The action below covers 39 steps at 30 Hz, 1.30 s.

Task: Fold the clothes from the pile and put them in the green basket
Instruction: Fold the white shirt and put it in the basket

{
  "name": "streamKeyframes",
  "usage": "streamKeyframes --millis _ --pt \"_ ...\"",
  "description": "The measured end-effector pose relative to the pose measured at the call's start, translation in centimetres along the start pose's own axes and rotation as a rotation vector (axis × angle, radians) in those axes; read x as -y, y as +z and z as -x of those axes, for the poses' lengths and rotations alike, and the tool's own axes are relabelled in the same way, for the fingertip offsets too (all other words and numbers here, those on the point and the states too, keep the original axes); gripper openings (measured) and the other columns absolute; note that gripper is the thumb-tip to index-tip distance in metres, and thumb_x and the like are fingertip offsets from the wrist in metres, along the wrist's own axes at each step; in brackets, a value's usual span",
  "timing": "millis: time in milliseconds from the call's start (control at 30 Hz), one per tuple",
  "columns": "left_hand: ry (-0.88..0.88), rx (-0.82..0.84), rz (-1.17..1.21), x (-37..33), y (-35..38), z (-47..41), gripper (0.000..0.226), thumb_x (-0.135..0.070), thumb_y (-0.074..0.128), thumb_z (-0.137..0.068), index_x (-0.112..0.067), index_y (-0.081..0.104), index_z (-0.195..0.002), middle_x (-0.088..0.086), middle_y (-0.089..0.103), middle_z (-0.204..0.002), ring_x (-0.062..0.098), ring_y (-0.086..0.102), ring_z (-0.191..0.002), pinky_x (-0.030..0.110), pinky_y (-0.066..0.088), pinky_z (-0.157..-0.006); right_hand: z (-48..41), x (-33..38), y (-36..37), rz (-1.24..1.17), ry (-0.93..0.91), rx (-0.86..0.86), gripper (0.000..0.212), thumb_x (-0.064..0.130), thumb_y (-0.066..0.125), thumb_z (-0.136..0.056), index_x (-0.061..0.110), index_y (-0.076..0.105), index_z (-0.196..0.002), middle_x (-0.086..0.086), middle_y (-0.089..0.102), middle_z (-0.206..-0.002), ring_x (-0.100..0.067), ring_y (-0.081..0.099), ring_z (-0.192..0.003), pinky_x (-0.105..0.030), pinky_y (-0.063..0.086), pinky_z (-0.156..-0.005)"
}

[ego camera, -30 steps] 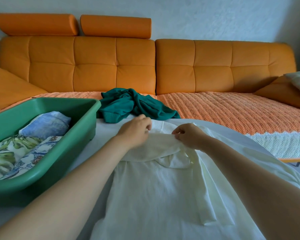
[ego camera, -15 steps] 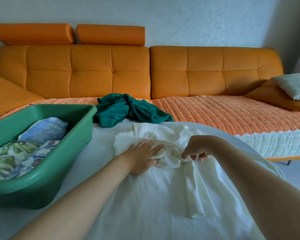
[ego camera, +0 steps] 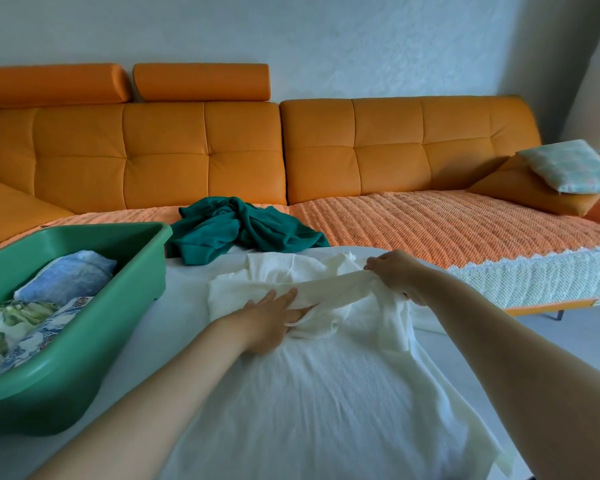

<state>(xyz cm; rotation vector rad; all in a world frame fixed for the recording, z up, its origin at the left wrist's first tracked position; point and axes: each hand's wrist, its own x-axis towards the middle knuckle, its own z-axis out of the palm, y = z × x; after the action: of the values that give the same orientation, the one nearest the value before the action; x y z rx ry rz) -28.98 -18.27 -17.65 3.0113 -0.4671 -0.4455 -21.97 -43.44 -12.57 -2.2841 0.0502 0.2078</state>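
Note:
A white garment [ego camera: 326, 393] lies spread on the white table in front of me. My left hand [ego camera: 267, 320] presses flat on its upper part with straight fingers. My right hand [ego camera: 395, 275] grips a stretched sleeve of the same garment and holds it taut to the right. A crumpled dark green garment [ego camera: 236, 230] lies beyond, at the sofa's front edge. The green basket [ego camera: 132, 271] stands at the left with folded blue and patterned clothes [ego camera: 42, 299] inside.
An orange sofa [ego camera: 291, 150] with an orange knitted cover [ego camera: 447, 223] runs along the back wall. A pale checked cushion [ego camera: 565, 168] lies at its right end. Grey floor shows at the right of the table.
My right hand has pulled the sleeve out to the right, stretching it. My left hand stays flat on the garment. The view has tilted down a little.

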Motion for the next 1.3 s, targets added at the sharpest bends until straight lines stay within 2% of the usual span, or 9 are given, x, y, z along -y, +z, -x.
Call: streamKeyframes --millis 200,267,400,533,633,867,1067,1200,1300 --pt "-0.134 -0.024 0.447 -0.3 -0.5 -0.7 0.068 -0.077 0.017 -0.086 -0.052 0.046 -0.142 -0.012 0.025 -0.163 0.019 0.018 -0.151 0.046 0.015 -0.123 -0.2 -1.7 -1.2 0.537 0.018 0.109 0.042 0.054 0.069 -0.084 0.015 0.056 -0.092 0.0 0.058 -0.089 -0.017 0.058 -0.082 -0.032 0.05 -0.08" --pt "-0.202 -0.086 0.658 -0.6 -0.4 -1.4 0.06 -0.074 0.021 -0.091 -0.048 0.069 -0.116 -0.019 0.057 -0.137 0.014 0.048 -0.131 0.038 0.032 -0.115 -0.2 -1.7 -2.0 0.627 0.002 0.097 0.046 0.057 0.073 -0.081 0.014 0.056 -0.087 0.001 0.057 -0.084 -0.018 0.058 -0.08 -0.031 0.047 -0.073" --pt "-0.228 -0.174 0.538 -2.2 -1.3 -2.2 0.033 -0.06 0.045 -0.096 -0.038 0.068 -0.087 -0.015 0.066 -0.102 0.013 0.061 -0.104 0.03 0.046 -0.088 -0.1 -1.7 -3.3 0.679 -0.107 -0.105 0.042 0.056 0.069 -0.084 0.015 0.07 -0.092 0.001 0.065 -0.085 -0.019 0.061 -0.081 -0.029 0.042 -0.064" --pt "-0.278 -0.09 0.218 -4.6 -2.0 -2.6 0.057 -0.075 0.063 -0.073 -0.032 0.055 -0.11 -0.009 0.051 -0.122 0.016 0.056 -0.109 0.037 0.047 -0.094 0.2 -3.4 -3.5 0.875 -0.214 -0.24 0.034 0.047 0.068 -0.088 0.028 0.064 -0.116 0.003 0.065 -0.115 -0.022 0.056 -0.113 -0.049 0.032 -0.107" --pt "-0.29 -0.051 0.015 -6.0 -1.9 -2.9 0.093 -0.087 0.059 -0.062 -0.03 0.04 -0.133 -0.002 0.039 -0.14 0.025 0.042 -0.13 0.045 0.037 -0.105 0.1 -5.3 -2.8 1.034 -0.235 -0.232 0.057 0.037 0.069 -0.088 0.031 0.047 -0.14 -0.005 0.049 -0.137 -0.027 0.04 -0.13 -0.055 0.025 -0.113" --pt "0.017 -0.326 0.285 -8.8 -0.9 -4.7 0.038 -0.051 0.03 -0.102 -0.034 0.049 -0.129 -0.009 0.038 -0.134 0.017 0.03 -0.134 0.034 0.027 -0.11 0.7 -5.7 -2.5 0.722 -0.32 -0.092 0.043 0.031 0.047 -0.097 0.029 0.048 -0.14 0.003 0.057 -0.136 -0.022 0.048 -0.13 -0.043 0.03 -0.108" --pt "-0.077 -0.063 -0.01 -9.9 0.5 -6.2 0.076 -0.078 0.03 -0.09 -0.045 0.01 -0.156 -0.006 -0.003 -0.167 0.026 -0.007 -0.153 0.054 0.002 -0.121 1.3 -7.0 -4.5 0.857 -0.073 -0.085 0.025 0.039 0.044 -0.088 0.02 0.054 -0.076 0.003 0.062 -0.082 -0.019 0.055 -0.084 -0.046 0.03 -0.108" --pt "-0.089 -0.034 -0.042 -10.2 0.6 -6.6 0.085 -0.083 0.031 -0.085 -0.046 0.001 -0.156 -0.006 -0.011 -0.167 0.029 -0.014 -0.152 0.06 -0.004 -0.119 1.3 -6.7 -5.3 0.736 -0.092 -0.118 0.024 0.032 0.046 -0.089 0.017 0.061 -0.078 0.003 0.062 -0.08 -0.019 0.055 -0.081 -0.046 0.032 -0.105" --pt "-0.068 -0.029 0.026 -9.9 0.2 -6.4 0.087 -0.083 0.036 -0.084 -0.046 0.005 -0.156 -0.005 -0.009 -0.167 0.026 -0.015 -0.152 0.059 -0.004 -0.119 1.9 -5.8 -5.5 0.528 -0.112 -0.137 0.024 0.027 0.049 -0.09 0.015 0.065 -0.077 0.001 0.062 -0.076 -0.019 0.058 -0.073 -0.03 0.044 -0.07"
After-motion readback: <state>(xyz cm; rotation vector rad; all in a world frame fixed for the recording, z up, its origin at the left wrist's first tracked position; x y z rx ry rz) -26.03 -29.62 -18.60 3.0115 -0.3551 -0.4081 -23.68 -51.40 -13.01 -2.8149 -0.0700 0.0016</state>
